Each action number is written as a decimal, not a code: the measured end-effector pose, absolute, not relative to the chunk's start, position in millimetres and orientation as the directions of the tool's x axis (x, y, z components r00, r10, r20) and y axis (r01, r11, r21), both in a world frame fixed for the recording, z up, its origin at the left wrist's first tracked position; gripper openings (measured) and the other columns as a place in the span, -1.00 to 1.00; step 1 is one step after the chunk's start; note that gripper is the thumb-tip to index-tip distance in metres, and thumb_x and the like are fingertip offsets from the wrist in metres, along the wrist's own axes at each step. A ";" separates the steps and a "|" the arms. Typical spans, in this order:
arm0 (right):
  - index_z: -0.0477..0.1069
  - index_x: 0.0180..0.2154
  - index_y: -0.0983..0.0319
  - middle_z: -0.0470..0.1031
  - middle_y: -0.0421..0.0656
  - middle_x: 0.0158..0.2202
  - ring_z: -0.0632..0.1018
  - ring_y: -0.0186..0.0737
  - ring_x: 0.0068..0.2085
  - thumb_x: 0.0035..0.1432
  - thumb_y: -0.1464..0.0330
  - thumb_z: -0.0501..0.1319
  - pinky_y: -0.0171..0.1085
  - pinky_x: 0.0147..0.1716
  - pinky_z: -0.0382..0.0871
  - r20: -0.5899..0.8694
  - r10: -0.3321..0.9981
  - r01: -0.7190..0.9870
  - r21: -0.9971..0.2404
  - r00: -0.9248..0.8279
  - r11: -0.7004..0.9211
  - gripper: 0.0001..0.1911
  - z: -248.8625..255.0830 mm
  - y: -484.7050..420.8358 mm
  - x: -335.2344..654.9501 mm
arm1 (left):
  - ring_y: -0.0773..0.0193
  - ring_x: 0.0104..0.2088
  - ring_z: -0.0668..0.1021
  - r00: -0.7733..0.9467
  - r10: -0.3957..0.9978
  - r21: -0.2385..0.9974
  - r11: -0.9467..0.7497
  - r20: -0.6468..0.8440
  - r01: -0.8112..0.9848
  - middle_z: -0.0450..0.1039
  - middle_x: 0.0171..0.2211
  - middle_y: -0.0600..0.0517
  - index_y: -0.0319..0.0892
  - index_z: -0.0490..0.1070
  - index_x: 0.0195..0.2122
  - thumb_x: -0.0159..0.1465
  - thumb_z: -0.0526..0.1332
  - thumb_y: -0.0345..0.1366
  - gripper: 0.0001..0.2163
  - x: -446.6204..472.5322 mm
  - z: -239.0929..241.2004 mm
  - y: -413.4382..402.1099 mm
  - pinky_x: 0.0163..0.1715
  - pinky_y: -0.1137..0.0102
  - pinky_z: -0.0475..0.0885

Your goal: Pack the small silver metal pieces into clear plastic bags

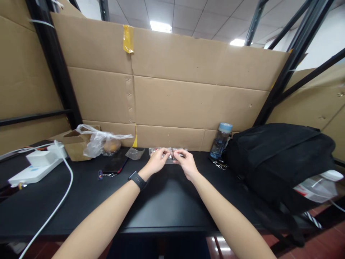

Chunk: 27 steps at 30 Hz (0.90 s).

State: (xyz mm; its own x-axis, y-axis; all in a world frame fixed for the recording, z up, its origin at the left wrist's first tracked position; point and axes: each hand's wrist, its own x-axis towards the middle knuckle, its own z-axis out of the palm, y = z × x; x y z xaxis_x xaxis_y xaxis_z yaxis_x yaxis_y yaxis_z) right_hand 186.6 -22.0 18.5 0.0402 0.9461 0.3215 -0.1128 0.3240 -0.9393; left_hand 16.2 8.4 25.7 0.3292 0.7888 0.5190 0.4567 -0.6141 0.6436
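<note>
My left hand [157,162] and my right hand [185,162] meet at the far middle of the black table [167,201]. Both pinch a small clear plastic packet [169,154] with reddish contents that lies near the cardboard back wall. The fingertips of both hands close on the packet's middle. A black watch sits on my left wrist [137,180]. What is inside the packet is too small to make out.
A phone [115,164] with a key charm lies to the left, beside a small clear bag [134,153] and a plastic bag [101,142] by a cardboard box. White power strip [35,171] and cable far left. Blue-capped bottle [221,140], keys and a black backpack [280,162] on the right.
</note>
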 end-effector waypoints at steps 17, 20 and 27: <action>0.49 -0.03 0.19 0.55 -0.03 0.00 0.68 -0.19 -0.29 -0.03 0.23 0.50 -0.21 -0.19 0.60 0.191 0.966 -0.168 -0.972 -0.176 0.162 -0.49 26.2 -21.7 206.0 | 0.17 -0.15 0.58 0.423 0.690 0.584 -0.723 0.588 0.369 0.59 -0.19 0.00 -0.15 0.52 -0.22 0.37 0.16 -0.19 -0.81 11.4 20.2 15.7 -0.07 0.36 0.41; 0.49 -0.02 0.19 0.55 -0.02 -0.02 0.67 -0.20 -0.30 0.01 0.21 0.47 -0.22 -0.25 0.60 0.218 0.972 -0.093 -0.973 -0.089 0.210 -0.51 28.0 -17.5 212.0 | 0.13 -0.08 0.56 0.543 0.660 0.439 -0.751 0.520 0.493 0.57 -0.09 -0.07 -0.15 0.53 -0.12 0.42 0.08 -0.20 -0.75 2.6 10.8 24.1 -0.02 0.31 0.40; 0.57 -0.20 0.22 0.62 -0.14 -0.23 0.61 -0.21 -0.26 -0.04 0.31 0.43 -0.26 -0.17 0.47 0.402 0.893 0.621 -0.653 -0.202 0.434 -0.70 39.6 -16.5 242.8 | 0.09 0.05 0.52 0.780 0.605 0.239 -0.790 0.159 0.564 0.53 0.04 0.00 0.00 0.52 0.02 0.37 0.14 -0.20 -0.74 -4.9 3.8 20.6 0.07 0.26 0.35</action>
State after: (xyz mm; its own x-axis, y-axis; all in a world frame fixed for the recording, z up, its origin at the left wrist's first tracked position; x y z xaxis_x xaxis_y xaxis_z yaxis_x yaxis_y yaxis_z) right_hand 242.8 -16.5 39.6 -0.2020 0.8933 0.4016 0.6206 0.4340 -0.6531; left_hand -4.9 20.6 3.8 0.7804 0.6048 0.1587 0.5639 -0.7904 0.2393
